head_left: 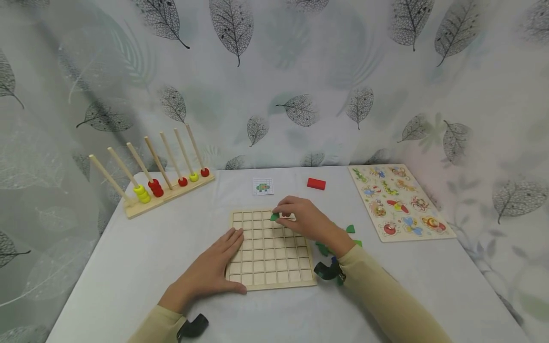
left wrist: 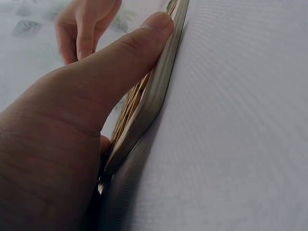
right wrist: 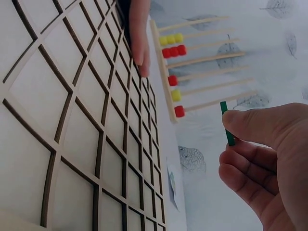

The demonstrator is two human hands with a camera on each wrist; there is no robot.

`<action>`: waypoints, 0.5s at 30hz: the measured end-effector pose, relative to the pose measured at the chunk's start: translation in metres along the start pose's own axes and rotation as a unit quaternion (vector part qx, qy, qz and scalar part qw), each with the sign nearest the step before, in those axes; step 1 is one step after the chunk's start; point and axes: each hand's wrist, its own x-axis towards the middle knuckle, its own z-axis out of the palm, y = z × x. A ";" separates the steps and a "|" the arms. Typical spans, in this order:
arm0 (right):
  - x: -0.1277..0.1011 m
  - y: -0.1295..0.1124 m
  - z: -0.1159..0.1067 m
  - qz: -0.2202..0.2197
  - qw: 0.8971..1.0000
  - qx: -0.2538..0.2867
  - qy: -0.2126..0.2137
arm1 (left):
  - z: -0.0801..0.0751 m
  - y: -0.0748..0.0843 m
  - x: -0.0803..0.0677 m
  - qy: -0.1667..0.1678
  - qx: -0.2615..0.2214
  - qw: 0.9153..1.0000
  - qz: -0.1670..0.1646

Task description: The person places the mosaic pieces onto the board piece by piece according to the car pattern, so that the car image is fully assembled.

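Observation:
A wooden grid board (head_left: 270, 267) lies flat on the white table. My left hand (head_left: 214, 267) rests flat on its left edge with fingers straight, and the thumb (left wrist: 144, 43) presses along the board's rim (left wrist: 159, 96). My right hand (head_left: 300, 216) hovers over the board's far edge and pinches a small green tile (head_left: 274, 217) between thumb and fingers. The green tile (right wrist: 227, 122) stands edge-on above the grid board (right wrist: 72, 120) in the right wrist view.
Several green tiles (head_left: 350, 229) lie right of the board. A pattern card (head_left: 262, 186) and a red block (head_left: 316, 183) sit behind it. A wooden rod rack with beads (head_left: 163, 183) stands far left. An animal peg puzzle (head_left: 399, 202) lies at right.

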 end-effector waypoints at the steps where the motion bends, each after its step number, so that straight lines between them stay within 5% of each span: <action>1: 0.001 0.000 0.001 -0.004 1.000 0.001 0.001 | 0.000 0.000 0.000 -0.001 -0.001 1.000 0.000; 15: 0.015 -0.007 0.021 -0.002 1.000 0.003 -0.026 | -0.001 0.001 0.000 0.002 -0.008 1.000 -0.001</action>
